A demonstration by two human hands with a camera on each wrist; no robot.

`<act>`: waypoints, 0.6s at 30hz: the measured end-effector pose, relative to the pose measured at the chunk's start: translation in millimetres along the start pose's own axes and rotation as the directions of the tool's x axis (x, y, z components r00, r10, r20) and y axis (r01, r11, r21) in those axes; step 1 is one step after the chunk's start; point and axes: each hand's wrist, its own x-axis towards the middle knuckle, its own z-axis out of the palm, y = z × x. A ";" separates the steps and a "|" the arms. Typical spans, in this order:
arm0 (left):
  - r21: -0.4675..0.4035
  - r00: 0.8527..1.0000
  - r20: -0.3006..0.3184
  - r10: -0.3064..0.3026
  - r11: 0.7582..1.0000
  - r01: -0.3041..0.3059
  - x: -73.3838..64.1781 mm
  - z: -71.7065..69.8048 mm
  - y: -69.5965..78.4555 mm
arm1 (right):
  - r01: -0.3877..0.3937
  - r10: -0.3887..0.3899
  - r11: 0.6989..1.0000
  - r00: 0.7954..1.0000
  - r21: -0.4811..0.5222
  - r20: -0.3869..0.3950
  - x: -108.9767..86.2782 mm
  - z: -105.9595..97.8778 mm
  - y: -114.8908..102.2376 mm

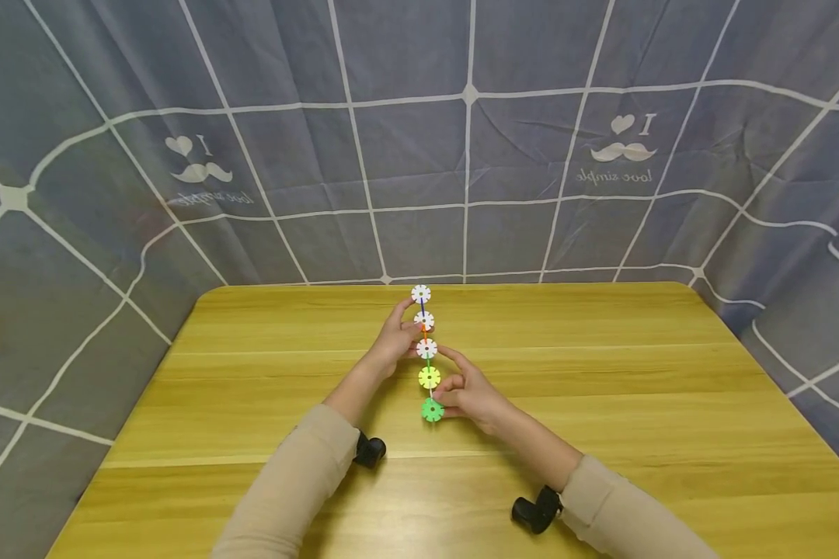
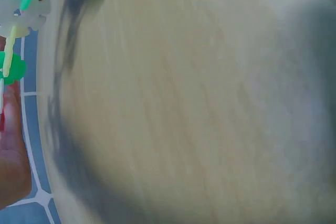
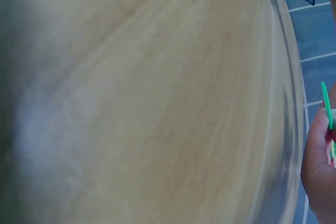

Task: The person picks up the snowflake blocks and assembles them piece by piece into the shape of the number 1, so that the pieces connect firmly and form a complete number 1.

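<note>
A row of notched plastic discs [image 1: 426, 348], slotted together alternately face-on and edge-on, stands out between both hands above the table. From the far end, white discs lead to a yellow disc [image 1: 429, 377] and then a green disc [image 1: 432, 409]; blue, orange, green and white ones sit edge-on between. My left hand [image 1: 394, 338] grips the row's far half from the left, its thumb near the orange disc. On the right, my right hand [image 1: 471, 396] pinches the near end beside the green disc. In the left wrist view a white disc [image 2: 23, 14] shows at the edge.
The wooden table [image 1: 636, 388] spreads around both arms. A grey curtain [image 1: 419, 155] with white grid lines hangs behind it and along the sides. Black devices [image 1: 534, 512] are strapped under both wrists, close above the tabletop.
</note>
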 end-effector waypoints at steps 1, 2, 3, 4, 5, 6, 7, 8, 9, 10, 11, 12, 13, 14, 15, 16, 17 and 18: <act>0.012 1.000 -0.004 -0.002 1.000 0.002 1.2 0.0 -1.2 | -0.007 0.007 1.000 1.000 0.003 -0.001 1.1 -0.5 1.0; 0.023 1.000 -0.009 -0.003 1.000 0.003 2.4 0.1 -2.4 | -0.014 0.014 1.000 1.000 0.007 -0.001 2.0 -1.0 1.8; 0.034 1.000 -0.013 0.000 0.999 0.000 3.5 0.2 -3.3 | -0.019 0.019 1.000 1.000 0.010 -0.001 2.8 -1.3 2.5; 0.042 1.000 -0.019 -0.002 0.999 0.003 4.5 0.2 -4.1 | -0.023 0.023 1.000 1.000 0.012 0.000 3.6 -1.8 3.2; 0.051 1.000 -0.024 -0.001 0.999 0.002 5.3 0.4 -4.7 | -0.026 0.026 1.000 1.000 0.012 0.000 4.2 -2.1 3.8; 0.058 1.000 -0.030 -0.001 0.998 0.002 6.1 0.6 -5.3 | -0.029 0.029 1.000 1.000 0.011 0.001 4.8 -2.5 4.5; 0.061 0.999 -0.036 0.000 0.998 0.002 6.8 0.9 -5.8 | -0.033 0.033 0.999 0.999 0.010 0.001 5.2 -2.8 4.9; 0.064 0.999 -0.044 -0.001 0.998 0.004 7.4 1.2 -6.2 | -0.035 0.035 0.999 0.999 0.008 0.001 5.4 -3.0 5.2; 0.068 0.999 -0.052 -0.001 0.998 0.005 7.8 1.5 -6.4 | -0.038 0.038 0.999 0.999 0.005 0.003 5.6 -3.2 5.5; 0.070 0.998 -0.062 -0.004 0.998 0.009 8.2 1.7 -6.6 | -0.041 0.041 0.999 0.999 0.003 0.005 5.7 -3.4 5.9; 0.072 0.998 -0.069 -0.005 0.997 0.010 8.6 1.9 -6.8 | -0.045 0.045 0.999 0.999 0.003 0.007 5.7 -3.6 6.0; 0.072 0.997 -0.076 -0.008 0.997 0.013 9.2 1.9 -7.3 | -0.049 0.049 0.999 0.999 0.004 0.011 5.7 -3.8 6.3; 0.072 0.997 -0.082 -0.010 0.997 0.016 9.7 1.9 -7.6 | -0.052 0.052 0.999 0.999 0.005 0.014 5.6 -4.0 6.4; 0.073 0.996 -0.087 -0.014 0.997 0.021 9.8 1.9 -7.9 | -0.053 0.053 0.999 0.998 0.006 0.018 5.4 -4.1 6.4; 0.071 0.996 -0.091 -0.016 0.997 0.022 9.9 1.8 -8.2 | -0.055 0.055 0.998 0.998 0.007 0.022 5.4 -4.3 6.6; 0.067 0.995 -0.096 -0.019 0.997 0.026 9.9 1.7 -8.6 | -0.058 0.058 0.998 0.998 0.007 0.025 5.2 -4.3 6.6; 0.068 0.995 -0.100 -0.020 0.997 0.026 9.8 1.6 -9.0 | -0.060 0.060 0.998 0.998 0.006 0.029 5.1 -4.4 6.5; 0.065 0.994 -0.105 -0.020 0.998 0.027 9.6 1.4 -9.5 | -0.062 0.062 0.998 0.998 0.002 0.032 5.0 -4.5 6.4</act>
